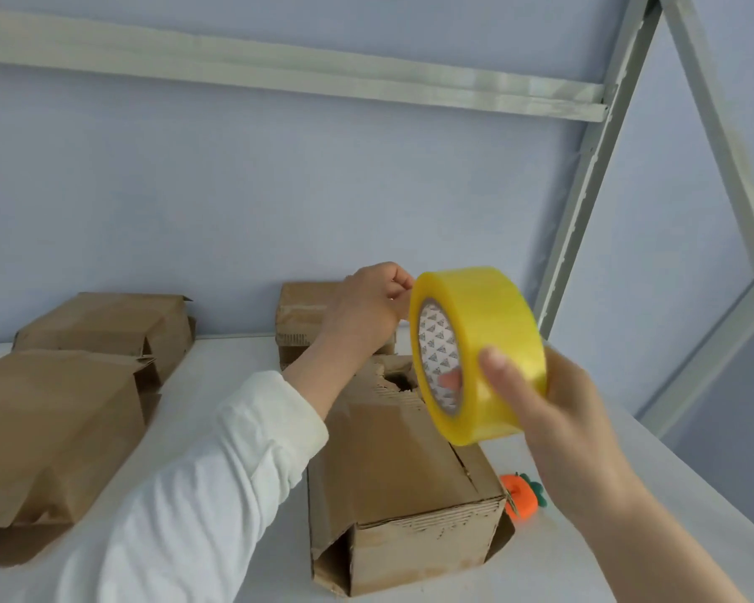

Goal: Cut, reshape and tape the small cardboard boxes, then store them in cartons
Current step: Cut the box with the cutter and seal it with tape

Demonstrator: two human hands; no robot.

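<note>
My right hand [553, 411] grips a big roll of yellow packing tape [488, 341], thumb on the outer face and a finger inside the core, held above the table. My left hand [366, 306] reaches to the roll's far edge and pinches there with curled fingers; the tape end itself is too small to make out. Below the roll lies a small cardboard box [401, 480] with a ragged, torn far end and a loose flap at its near end. Another small box [305, 315] stands behind it against the wall.
Two flattened brown cardboard boxes [53, 428] [109, 324] lie on the left of the white table [584, 572]. An orange carrot-shaped cutter [519, 498] sits right of the middle box. A grey metal shelf frame [593, 176] rises at the right.
</note>
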